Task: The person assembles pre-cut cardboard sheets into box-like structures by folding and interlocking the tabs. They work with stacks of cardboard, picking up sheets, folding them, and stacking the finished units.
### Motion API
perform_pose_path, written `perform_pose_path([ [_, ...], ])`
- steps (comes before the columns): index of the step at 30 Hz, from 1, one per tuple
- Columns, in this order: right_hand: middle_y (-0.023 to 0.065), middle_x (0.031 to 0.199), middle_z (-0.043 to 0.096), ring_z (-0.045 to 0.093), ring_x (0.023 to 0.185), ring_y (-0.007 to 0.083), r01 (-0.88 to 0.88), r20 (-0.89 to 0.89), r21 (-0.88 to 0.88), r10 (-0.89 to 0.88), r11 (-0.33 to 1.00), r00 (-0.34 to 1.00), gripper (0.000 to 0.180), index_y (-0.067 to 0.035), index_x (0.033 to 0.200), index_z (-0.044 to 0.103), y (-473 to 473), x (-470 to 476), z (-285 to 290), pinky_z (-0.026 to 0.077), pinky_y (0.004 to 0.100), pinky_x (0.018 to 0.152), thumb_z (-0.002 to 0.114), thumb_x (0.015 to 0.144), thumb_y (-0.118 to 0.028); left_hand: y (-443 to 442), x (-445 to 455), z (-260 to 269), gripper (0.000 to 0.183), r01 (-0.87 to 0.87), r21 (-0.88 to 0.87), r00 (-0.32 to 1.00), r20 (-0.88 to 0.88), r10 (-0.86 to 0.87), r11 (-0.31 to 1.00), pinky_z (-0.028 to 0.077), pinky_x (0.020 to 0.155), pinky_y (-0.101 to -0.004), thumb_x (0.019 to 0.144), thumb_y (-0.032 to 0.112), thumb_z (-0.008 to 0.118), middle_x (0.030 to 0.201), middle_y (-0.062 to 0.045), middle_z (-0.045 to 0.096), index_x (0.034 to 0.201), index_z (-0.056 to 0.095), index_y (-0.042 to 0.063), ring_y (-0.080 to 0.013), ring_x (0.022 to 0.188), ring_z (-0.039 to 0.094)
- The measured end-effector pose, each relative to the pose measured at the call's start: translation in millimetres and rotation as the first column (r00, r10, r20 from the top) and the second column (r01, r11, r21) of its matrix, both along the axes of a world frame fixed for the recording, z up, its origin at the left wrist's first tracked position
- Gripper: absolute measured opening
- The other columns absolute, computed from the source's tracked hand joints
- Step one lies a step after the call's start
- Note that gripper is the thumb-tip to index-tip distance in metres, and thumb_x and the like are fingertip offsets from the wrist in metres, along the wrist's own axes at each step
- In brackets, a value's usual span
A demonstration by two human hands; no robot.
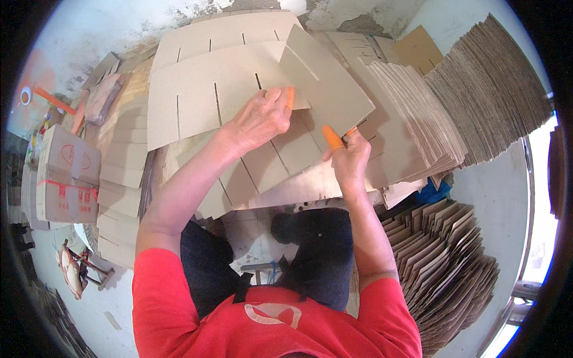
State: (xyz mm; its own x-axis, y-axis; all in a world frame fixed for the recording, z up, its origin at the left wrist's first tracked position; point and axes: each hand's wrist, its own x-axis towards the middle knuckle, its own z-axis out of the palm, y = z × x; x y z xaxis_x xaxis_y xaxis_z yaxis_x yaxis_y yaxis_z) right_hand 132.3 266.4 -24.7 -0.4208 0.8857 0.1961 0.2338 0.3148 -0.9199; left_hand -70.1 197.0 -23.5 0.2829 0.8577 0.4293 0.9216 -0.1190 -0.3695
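Note:
My left hand [268,112] has its fingers curled at the lower edge of a slotted cardboard sheet [197,98], with an orange finger cot on one finger. The fingertips are partly hidden. To its right, a plain cardboard panel [329,85] lies at a slant, with a fold or overlapping piece along its top left. My right hand [351,156] pinches that panel's lower edge near a dark slot, with orange cots on thumb and a finger. Beneath both hands lie more slotted cardboard sheets [264,165] on the worktop. Another slotted sheet [224,36] lies behind.
A thick cardboard stack [412,116] leans at the right, beside a darker one [488,89]. Cardboard pieces stand on edge [438,277] at lower right. At left are overlapping sheets [121,179], a taped carton [67,174] bearing print and an orange fan [33,96].

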Motion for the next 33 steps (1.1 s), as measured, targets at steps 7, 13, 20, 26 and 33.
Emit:
perform_pose_path([
  [7, 0.0155, 0.071, 0.063, 0.061, 0.058, 0.0189, 0.058, 0.026, 0.189, -0.064, 0.980, 0.998, 0.022, 0.003, 0.091, 0.058, -7, -5, 18, 0.048, 0.0315, 0.053, 0.063, 0.071, 0.012, -33, 43, -6, 0.031, 0.004, 0.092, 0.988, 0.155, -0.018, 0.996, 0.053, 0.067, -0.0308, 0.070, 0.009, 0.063, 0.108, -0.019, 0.060, 0.094, 0.062, -0.011, -0.0241, 0.087, 0.056],
  [13, 0.0177, 0.070, 0.061, 0.061, 0.060, 0.0219, 0.067, 0.034, 0.238, -0.077, 0.969, 0.996, 0.019, 0.002, 0.092, 0.059, -5, -10, 17, 0.047, 0.0335, 0.057, 0.067, 0.075, 0.006, -52, 80, 9, 0.040, 0.003, 0.229, 0.757, 0.635, -0.152, 0.973, 0.052, 0.064, -0.0356, 0.070, 0.021, 0.077, 0.103, -0.017, 0.063, 0.094, 0.063, -0.007, -0.0281, 0.078, 0.059],
  [20, 0.0139, 0.067, 0.061, 0.058, 0.055, 0.0155, 0.088, 0.005, 0.170, -0.090, 0.982, 0.996, 0.017, 0.000, 0.095, 0.062, -13, -7, 13, 0.047, 0.0301, 0.053, 0.069, 0.080, 0.001, 22, -56, 16, 0.056, -0.385, 0.251, 0.827, 0.520, 0.211, 0.888, 0.045, 0.082, -0.0414, 0.078, 0.034, 0.072, 0.109, -0.013, 0.060, 0.115, 0.057, -0.006, -0.0300, 0.097, 0.054],
  [26, 0.0121, 0.068, 0.063, 0.060, 0.053, 0.0140, 0.057, 0.038, 0.173, -0.064, 0.983, 0.997, 0.017, 0.002, 0.097, 0.062, -11, -4, 11, 0.046, 0.0290, 0.049, 0.068, 0.081, 0.002, 68, -116, -20, 0.025, -0.425, 0.046, 0.900, 0.126, 0.417, 0.904, 0.045, 0.082, -0.0374, 0.084, 0.017, 0.063, 0.108, -0.012, 0.058, 0.097, 0.062, -0.004, -0.0280, 0.103, 0.052],
  [33, 0.0115, 0.070, 0.067, 0.064, 0.055, 0.0143, 0.077, 0.013, 0.092, -0.079, 0.993, 0.997, 0.029, 0.003, 0.099, 0.063, -6, 2, 3, 0.049, 0.0282, 0.050, 0.062, 0.072, 0.014, 76, -113, -16, 0.011, -0.300, 0.159, 0.947, 0.167, 0.274, 0.941, 0.048, 0.078, -0.0350, 0.074, 0.000, 0.060, 0.087, -0.009, 0.063, 0.084, 0.061, 0.001, -0.0236, 0.089, 0.056],
])
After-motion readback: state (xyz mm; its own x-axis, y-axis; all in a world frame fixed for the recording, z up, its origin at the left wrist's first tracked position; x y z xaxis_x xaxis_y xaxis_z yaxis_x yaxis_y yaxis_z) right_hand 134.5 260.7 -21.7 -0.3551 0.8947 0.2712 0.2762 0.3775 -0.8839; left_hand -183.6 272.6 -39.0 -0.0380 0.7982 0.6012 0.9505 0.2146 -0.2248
